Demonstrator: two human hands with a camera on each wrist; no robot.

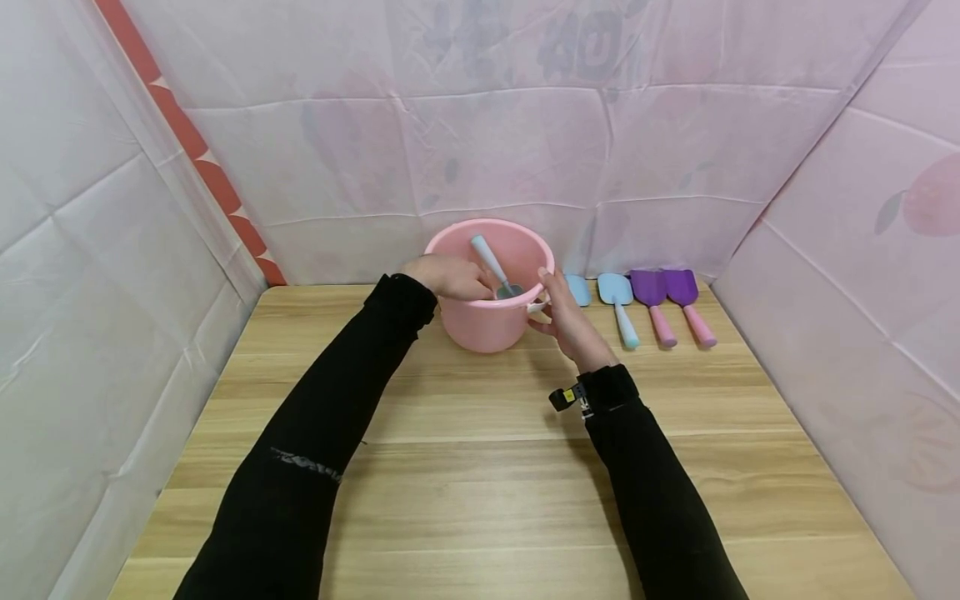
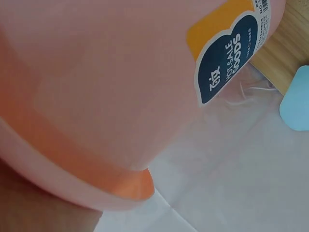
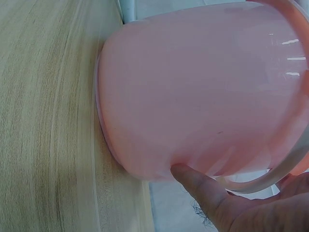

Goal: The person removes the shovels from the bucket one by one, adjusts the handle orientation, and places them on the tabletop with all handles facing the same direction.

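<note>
The wooden counter (image 1: 480, 467) is seen carrying a pink bucket (image 1: 487, 321) at its far edge. The bucket is flanked by both hands: the left hand (image 1: 447, 276) is curled over the near-left rim, while the right hand (image 1: 567, 321) is pressed with relaxed fingers against the right side. A light-blue shovel (image 1: 491, 265) is leaned inside the bucket, just beside the left hand. Two blue and two purple shovels (image 1: 651, 293) are laid to the right.

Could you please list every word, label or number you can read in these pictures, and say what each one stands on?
"HOT SALE GOODS": white letters on the dark blue and orange sticker on the side of the pink bucket, left wrist view.
One large white character beside those words: I cannot read it surely.
Fine print on the white strip at the sticker's top edge: too small to read.
Grey marks on the backdrop sheet: too faint.
</note>
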